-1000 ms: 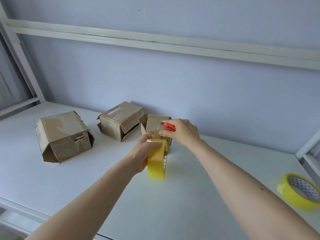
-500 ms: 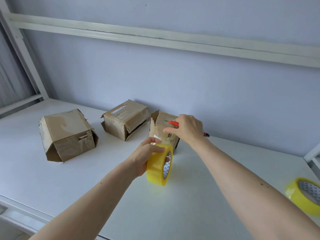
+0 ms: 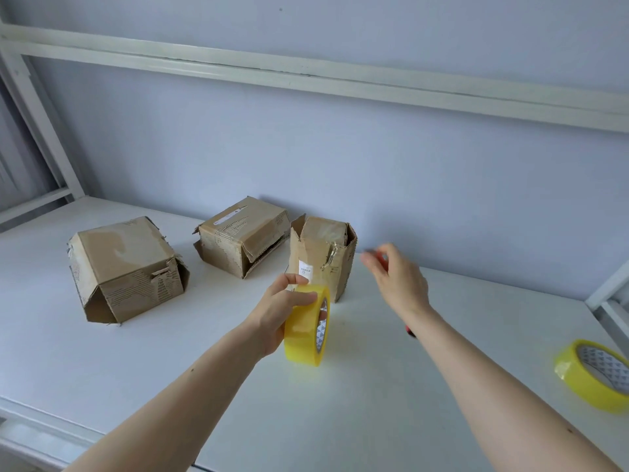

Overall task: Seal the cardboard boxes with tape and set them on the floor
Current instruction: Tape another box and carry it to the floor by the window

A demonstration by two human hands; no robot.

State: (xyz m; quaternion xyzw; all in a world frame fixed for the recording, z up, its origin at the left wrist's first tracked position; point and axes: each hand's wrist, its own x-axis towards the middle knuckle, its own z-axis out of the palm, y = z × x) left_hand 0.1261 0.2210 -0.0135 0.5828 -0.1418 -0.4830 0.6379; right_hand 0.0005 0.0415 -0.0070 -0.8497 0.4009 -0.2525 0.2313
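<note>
Gripping yellow tape roll (image 3: 307, 324) upright in left hand (image 3: 279, 309), beside the nearest cardboard box (image 3: 321, 257); right hand (image 3: 399, 280) raised, blurred, grip unclear.

tape roll (image 3: 304, 327): yellow | boxes (image 3: 126, 267): brown | table (image 3: 374, 403): white | wall (image 3: 408, 182): pale lilac

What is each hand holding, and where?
The left hand grips the yellow tape roll around its rim. What the blurred right hand holds cannot be told.
</note>
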